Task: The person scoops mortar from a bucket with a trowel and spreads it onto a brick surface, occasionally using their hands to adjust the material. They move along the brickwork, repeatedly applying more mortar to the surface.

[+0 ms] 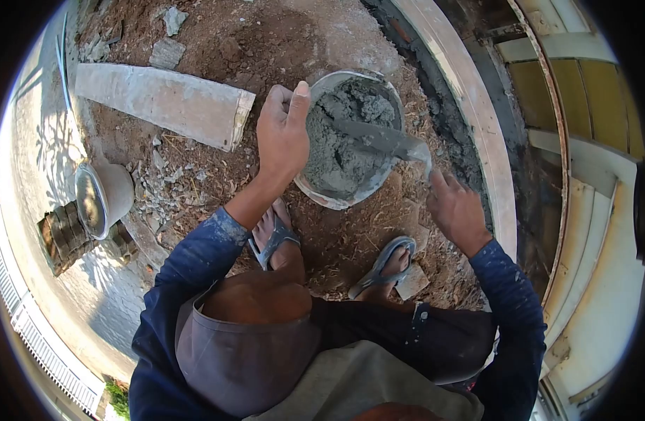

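Note:
A round bucket point(331, 202) of wet grey mortar point(347, 165) stands on the ground ahead of me. My right hand point(457, 210), at its right side, is closed around the handle of a trowel point(378, 137). The trowel's mortar-coated blade reaches over the rim and lies on the mortar. My left hand point(284, 133) is raised at the bucket's left rim, its fingers curled and its thumb pointing up. Nothing shows between thumb and fingers, though the palm side is partly hidden.
A long pale slab point(161, 102) lies on the soil at left. Beyond my left arm, a second bucket point(115, 196) stands by stacked tiles point(66, 235). A pale curb strip point(477, 119) with dark mortar along it curves past on the right. My sandalled feet point(277, 235) are below the bucket.

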Motion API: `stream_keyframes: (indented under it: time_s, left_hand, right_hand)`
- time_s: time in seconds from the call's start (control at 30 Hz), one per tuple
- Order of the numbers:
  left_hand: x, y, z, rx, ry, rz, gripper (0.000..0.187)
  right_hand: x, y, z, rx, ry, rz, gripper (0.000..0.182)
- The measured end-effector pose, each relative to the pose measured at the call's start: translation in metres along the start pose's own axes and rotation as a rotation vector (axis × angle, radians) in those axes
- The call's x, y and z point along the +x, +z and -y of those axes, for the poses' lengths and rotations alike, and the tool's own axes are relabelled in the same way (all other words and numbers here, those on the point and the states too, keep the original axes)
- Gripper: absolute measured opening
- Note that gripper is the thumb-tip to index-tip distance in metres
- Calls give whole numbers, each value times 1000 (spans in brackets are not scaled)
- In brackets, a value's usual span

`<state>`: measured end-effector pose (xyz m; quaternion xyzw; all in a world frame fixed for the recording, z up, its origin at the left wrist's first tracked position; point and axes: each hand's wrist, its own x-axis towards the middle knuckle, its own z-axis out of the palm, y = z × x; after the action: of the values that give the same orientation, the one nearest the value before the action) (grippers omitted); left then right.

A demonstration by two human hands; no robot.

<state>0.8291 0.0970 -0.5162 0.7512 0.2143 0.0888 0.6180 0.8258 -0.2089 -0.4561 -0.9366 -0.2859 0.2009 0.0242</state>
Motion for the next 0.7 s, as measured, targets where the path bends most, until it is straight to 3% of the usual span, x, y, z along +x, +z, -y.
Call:
stream_keyframes:
  time_s: [0.13,0.2,0.23,0.3,0.5,0.7]
  left_hand:
    - [-5,6,-2,33,26,32,44]
    - [-9,14,-4,92,39,39,44]
    - [-14,20,-8,117,80,23,43]
    - [-26,27,-14,143,118,7,42]
    - [-18,8,-14,234,153,34,41]
    - [-7,-78,32,77,-141,-90,45]
  right_hand:
    - [2,-45,-11,-181,29,-160,21]
    - [5,-53,-7,-237,208,184,20]
    - [9,-48,-5,-238,211,184,20]
    - [16,-23,-1,-5,39,383,25]
    - [0,26,2,291,90,263,33]
    - [17,-5,3,245,93,173,33]
